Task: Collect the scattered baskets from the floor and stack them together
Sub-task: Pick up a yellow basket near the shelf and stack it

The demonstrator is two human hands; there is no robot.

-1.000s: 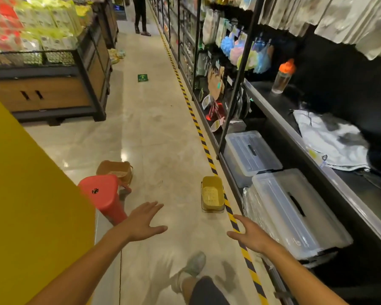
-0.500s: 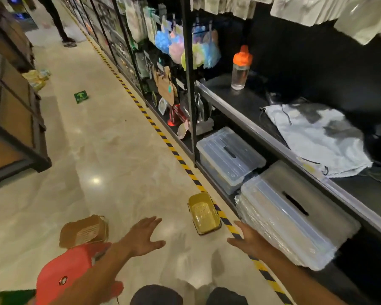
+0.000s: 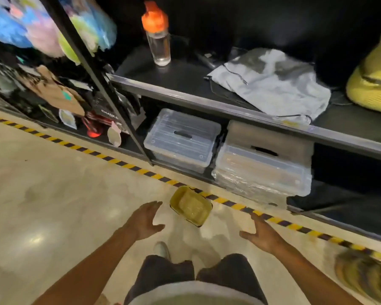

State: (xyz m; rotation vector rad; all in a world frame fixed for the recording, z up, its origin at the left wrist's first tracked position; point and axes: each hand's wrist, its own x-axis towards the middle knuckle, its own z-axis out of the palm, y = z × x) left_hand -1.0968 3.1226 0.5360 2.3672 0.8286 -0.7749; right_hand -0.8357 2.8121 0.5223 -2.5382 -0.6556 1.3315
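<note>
A small yellow basket (image 3: 190, 205) lies on the shiny floor, its far corner over the yellow-and-black striped tape. My left hand (image 3: 144, 220) hovers just left of it, fingers spread, holding nothing. My right hand (image 3: 262, 233) is stretched out to the right of the basket, palm down and empty, a short gap away. A blurred stack of yellowish baskets (image 3: 364, 277) shows at the lower right edge of the head view. Neither hand touches a basket.
A black shelf unit (image 3: 207, 100) runs along the far side, with two clear lidded plastic boxes (image 3: 180, 139) (image 3: 262, 168) underneath. On top stand an orange-capped bottle (image 3: 157, 34), a grey cloth (image 3: 273, 82) and a yellow object (image 3: 374, 82). My legs and shoe (image 3: 162, 249) are below.
The view has swung right toward the shelf and moved closer to the yellow basket. The red stool and brown basket have left the view. Both hands now flank the basket.
</note>
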